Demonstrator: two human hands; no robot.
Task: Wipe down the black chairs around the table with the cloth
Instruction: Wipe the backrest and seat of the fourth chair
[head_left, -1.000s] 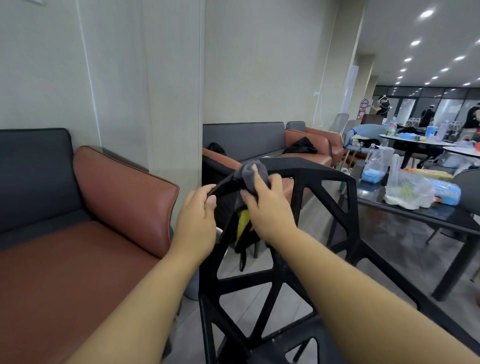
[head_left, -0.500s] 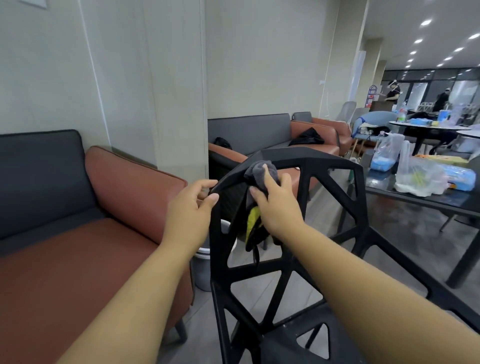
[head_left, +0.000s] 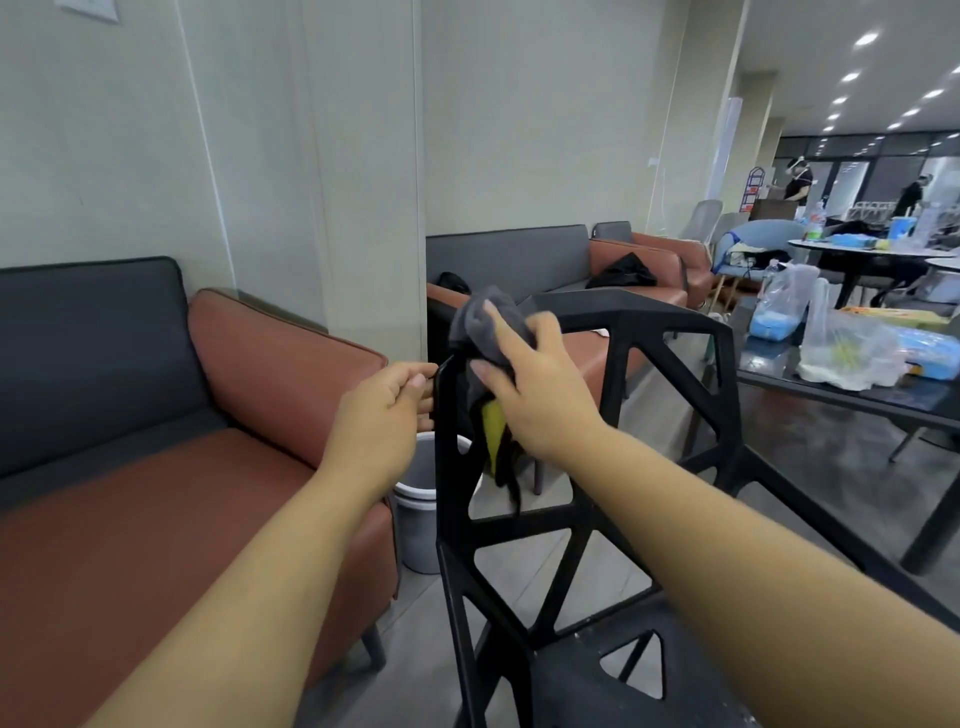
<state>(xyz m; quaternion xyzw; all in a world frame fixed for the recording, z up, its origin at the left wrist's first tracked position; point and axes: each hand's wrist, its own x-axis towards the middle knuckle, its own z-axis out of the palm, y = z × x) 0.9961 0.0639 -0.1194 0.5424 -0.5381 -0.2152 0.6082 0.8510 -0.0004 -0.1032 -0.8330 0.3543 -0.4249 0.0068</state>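
Note:
A black chair (head_left: 670, 332) with an open triangular lattice back stands right in front of me. My right hand (head_left: 535, 389) grips a grey cloth (head_left: 480, 325) and presses it onto the chair back's top left corner. A yellow and black part of the cloth hangs down below that hand. My left hand (head_left: 384, 415) grips the left edge of the chair back, just beside the cloth.
A brown and dark grey sofa (head_left: 156, 467) fills the left. A grey bucket (head_left: 421, 514) stands between it and the chair. At right a dark glass table (head_left: 883, 400) holds plastic bags (head_left: 847, 348). More sofas, tables and people are farther back.
My right hand has slid the cloth a little up and left along the top of the chair back. My left hand stays on the left edge. The view shifted slightly.

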